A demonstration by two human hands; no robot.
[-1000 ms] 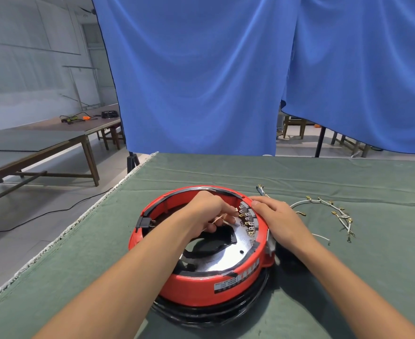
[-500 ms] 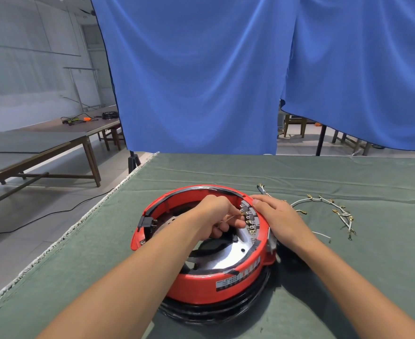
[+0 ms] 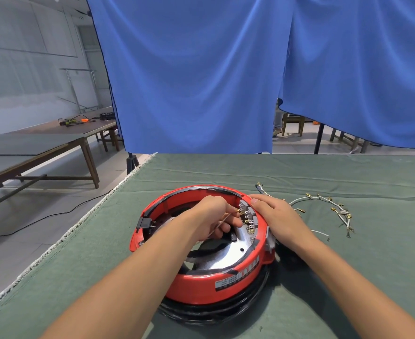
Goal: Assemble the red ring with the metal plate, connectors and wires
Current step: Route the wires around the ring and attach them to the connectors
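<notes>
- While both bare forearms reach in from the near edge, one glossy red plastic ring [image 3: 201, 282] sits on the green felt-like table cloth [image 3: 348, 277], stacked on a black round base [image 3: 213, 311] that shows under its near rim.
- Inside the ring lies one shiny, flat metal plate [image 3: 228, 258] with curved cut-outs and a small hole.
- A single row of small brass-tabbed connectors [image 3: 248, 217] in grey holders runs along the ring's inner right wall; their exact number is too small to count.
- The left hand [image 3: 213, 216] is curled inside the ring, thumb and fingers pinching one thin pale wire [image 3: 222, 220] whose brass tip meets the top of the connector row.
- The right hand [image 3: 278, 218] rests over the ring's right rim, fingers bent and together, fingertips at the connectors; I cannot tell whether it grips anything.
- One loose bundle of white wires with brass terminals [image 3: 333, 209] curls on the cloth just right of the right hand.
- Two blue fabric curtains [image 3: 201, 69] hang in soft folds behind the table.
</notes>
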